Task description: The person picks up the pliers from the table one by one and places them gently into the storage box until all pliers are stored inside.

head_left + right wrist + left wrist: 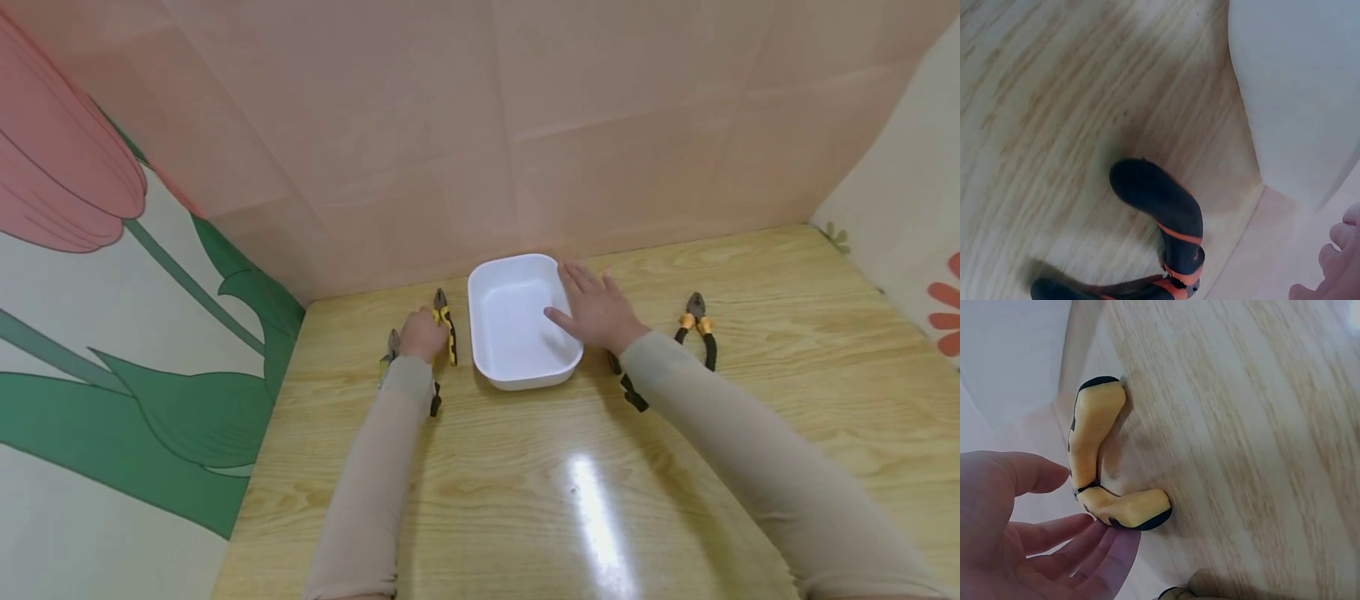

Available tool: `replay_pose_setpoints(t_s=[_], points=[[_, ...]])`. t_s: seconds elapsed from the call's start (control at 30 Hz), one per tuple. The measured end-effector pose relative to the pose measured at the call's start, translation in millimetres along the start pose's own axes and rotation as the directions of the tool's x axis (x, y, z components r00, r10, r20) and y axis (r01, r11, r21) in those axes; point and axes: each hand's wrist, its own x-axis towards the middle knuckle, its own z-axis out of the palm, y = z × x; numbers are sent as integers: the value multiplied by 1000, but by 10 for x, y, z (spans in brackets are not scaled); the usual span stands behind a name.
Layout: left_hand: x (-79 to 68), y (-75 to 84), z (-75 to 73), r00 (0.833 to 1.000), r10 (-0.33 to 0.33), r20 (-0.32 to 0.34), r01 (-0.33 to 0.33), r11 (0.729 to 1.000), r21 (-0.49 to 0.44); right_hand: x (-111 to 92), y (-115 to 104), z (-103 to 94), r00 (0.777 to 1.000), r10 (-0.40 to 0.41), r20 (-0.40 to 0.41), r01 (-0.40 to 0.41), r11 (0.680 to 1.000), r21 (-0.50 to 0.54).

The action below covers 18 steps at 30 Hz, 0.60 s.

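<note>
My left hand point(423, 335) is at a pair of yellow-and-black pliers point(452, 337) left of the white tray. In the left wrist view, the thumb lies on one side of these pliers point(1092, 419) and the curled fingers on the other, pinching near the joint. My right hand point(596, 312) is spread over the tray's right rim, fingers straight, thumb over the inside; contact is unclear. The white tray point(525, 383) stands at the back of the table. Black-and-orange pliers point(1160, 194) lie beside it, partly hidden under the right wrist in the head view.
More pliers point(388, 354) lie to the left, partly covered by the left hand and sleeve. Orange-and-black pliers point(697, 321) lie at the right. The wooden table point(510, 483) meets a pink-covered wall point(405, 200) behind the tray and a flower-printed wall point(247, 375) at left.
</note>
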Motion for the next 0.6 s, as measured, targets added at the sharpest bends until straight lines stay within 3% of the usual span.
replay_pose_setpoints(t_s=[0.33,0.6], points=[[-11,16,35,999,-51,1,51,998,24,3,-20,101,1000,9,22,-10,999,33],[16,4,66,999,-54,-7,54,996,72,7,-11,114,999,15,41,-17,999,36]])
